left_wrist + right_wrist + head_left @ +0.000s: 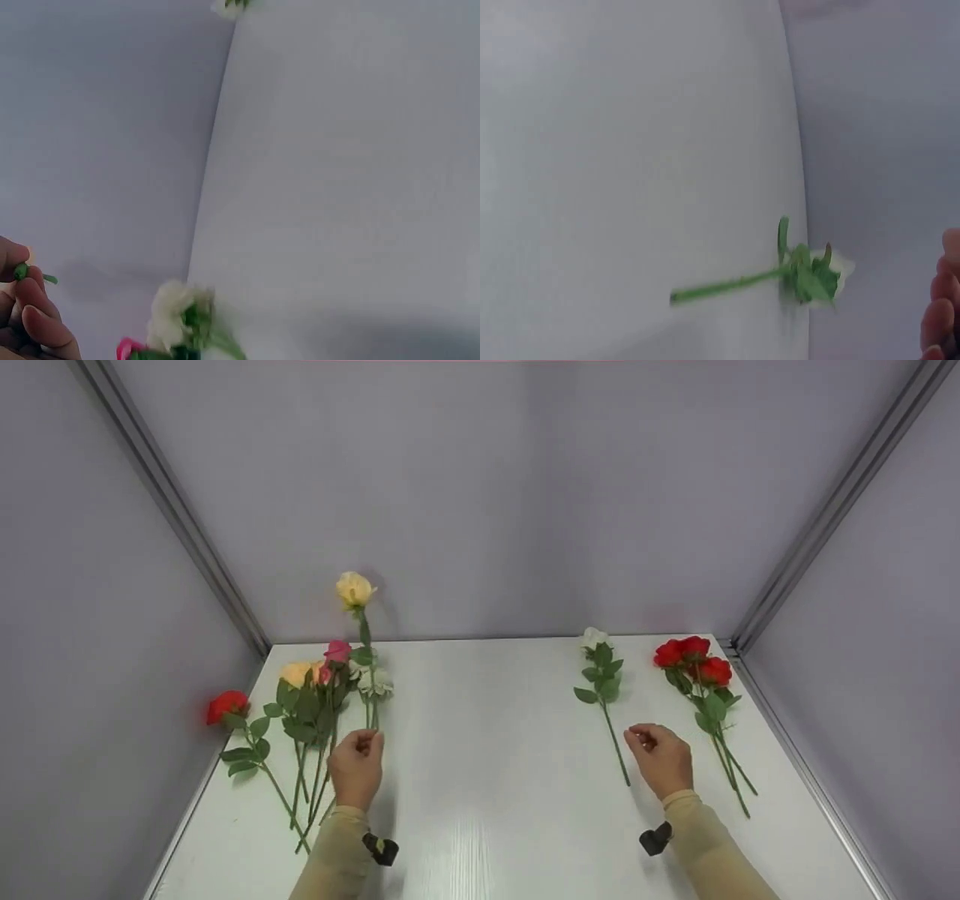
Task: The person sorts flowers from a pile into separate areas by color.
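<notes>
My left hand (356, 769) pinches the stem of a yellow rose (355, 590), which stands up with its bloom in front of the back wall. In the left wrist view, a cut green stem end (21, 271) pokes out between the thumb and fingers. White flowers (373, 679) lie just behind that hand. A single white rose (595, 639) lies on the right half of the table, its leafy stem pointing toward me. Just right of that stem, my right hand (661, 761) hovers with loosely curled fingers and nothing in them.
Left of my left hand lie a red rose (227, 706), a peach-yellow rose (297, 673) and a pink rose (337, 651), stems crossing. Several red roses (712, 670) lie at the right. Grey walls (480, 502) enclose the white table (480, 750) at the back and sides.
</notes>
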{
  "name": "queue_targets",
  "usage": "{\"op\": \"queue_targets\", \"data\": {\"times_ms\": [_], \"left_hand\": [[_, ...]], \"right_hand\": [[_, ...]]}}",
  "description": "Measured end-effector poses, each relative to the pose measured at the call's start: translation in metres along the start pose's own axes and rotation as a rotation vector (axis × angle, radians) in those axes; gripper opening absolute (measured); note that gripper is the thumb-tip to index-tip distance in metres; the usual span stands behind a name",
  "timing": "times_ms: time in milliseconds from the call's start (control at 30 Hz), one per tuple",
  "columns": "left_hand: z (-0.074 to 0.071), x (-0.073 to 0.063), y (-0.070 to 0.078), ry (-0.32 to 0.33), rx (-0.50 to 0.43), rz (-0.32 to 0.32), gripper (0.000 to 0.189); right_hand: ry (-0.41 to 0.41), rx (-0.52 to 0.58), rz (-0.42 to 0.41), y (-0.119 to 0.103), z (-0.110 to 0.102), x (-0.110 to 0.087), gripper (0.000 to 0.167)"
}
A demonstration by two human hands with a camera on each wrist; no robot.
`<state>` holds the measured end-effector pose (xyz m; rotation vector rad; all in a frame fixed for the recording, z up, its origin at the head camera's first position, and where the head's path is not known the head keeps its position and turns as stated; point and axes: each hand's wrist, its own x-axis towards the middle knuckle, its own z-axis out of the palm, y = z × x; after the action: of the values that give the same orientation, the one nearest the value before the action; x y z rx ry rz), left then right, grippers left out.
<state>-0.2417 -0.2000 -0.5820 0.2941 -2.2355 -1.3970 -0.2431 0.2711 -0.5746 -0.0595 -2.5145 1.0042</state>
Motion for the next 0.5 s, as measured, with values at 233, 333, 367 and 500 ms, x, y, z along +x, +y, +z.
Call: {"op": "queue_targets", "data": {"times_ms": [233, 333, 367, 500], "left_hand": [[0.064, -0.043, 0.039, -0.128, -0.184, 0.022, 0.005], [0.086, -0.065, 0.052, -0.19, -0.234, 0.015, 0.005], [0.092, -0.072, 0.056, -0.208, -0.244, 0.013, 0.005], [0.114, -0.1, 0.066, -0.267, -0.261, 0.011, 0.007]], "right_hand": [[-0.206, 0.221, -0.023, -0.059, 0.044, -0.027, 0.015], [-0.309, 0.291, -0.02, -0.083, 0.063, -0.037, 0.024], [-0.337, 0.311, -0.013, -0.09, 0.068, -0.04, 0.026], [-0.393, 0.384, 0.047, -0.107, 0.082, -0.045, 0.029]]}}
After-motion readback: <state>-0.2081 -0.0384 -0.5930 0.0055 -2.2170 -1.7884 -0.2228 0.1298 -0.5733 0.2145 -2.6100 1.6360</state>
